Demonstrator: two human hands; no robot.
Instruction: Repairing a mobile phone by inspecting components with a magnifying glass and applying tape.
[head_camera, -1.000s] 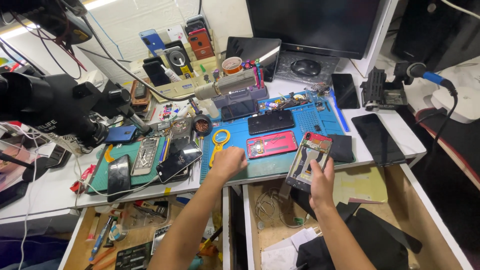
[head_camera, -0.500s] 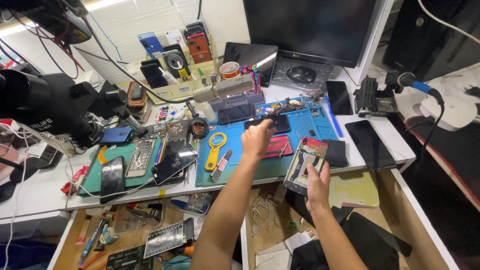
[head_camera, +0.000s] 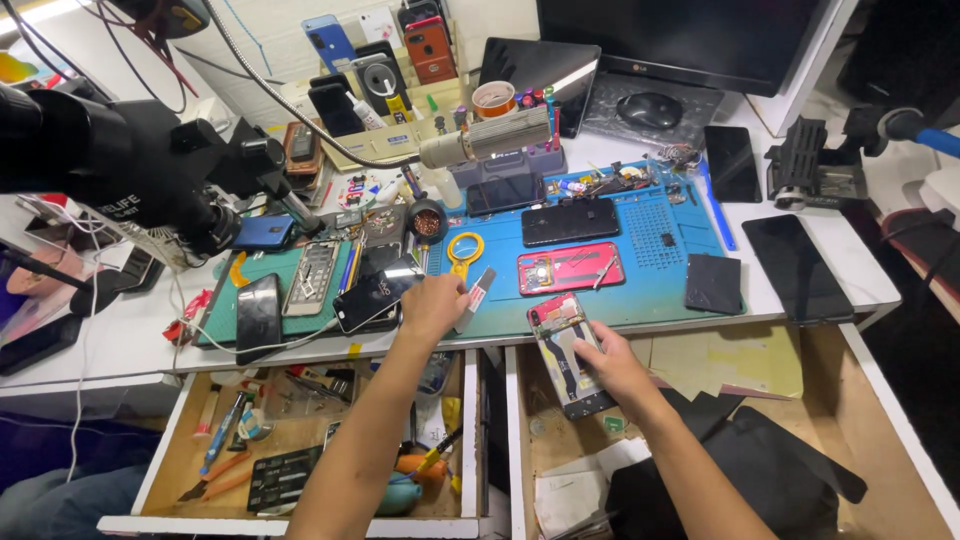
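Holding an opened phone (head_camera: 566, 352) over the gap between the table (head_camera: 820, 290) edge and the open right drawer (head_camera: 700, 400), the right hand (head_camera: 612, 362) cradles it from below, fingers curled up round its lower right side and thumb on the near edge. The phone lies back-off, red frame and bare circuitry facing up; its long axis runs from the table edge down toward the person, leaning slightly left at the top, with the camera end farthest away. It looks light and stiff but delicate: exposed boards and thin flex strips in the middle want no pressure, so the metal side rails seem the safe place to grip, as the hand does now. The left hand (head_camera: 432, 306) is up on the blue mat (head_camera: 650, 240), fingers bunched together round a small grey flat tool (head_camera: 477, 293) beside the yellow ring opener (head_camera: 465, 252); whether it truly pinches the tool I cannot tell. A dark phone (head_camera: 372, 297) lies just left of it.
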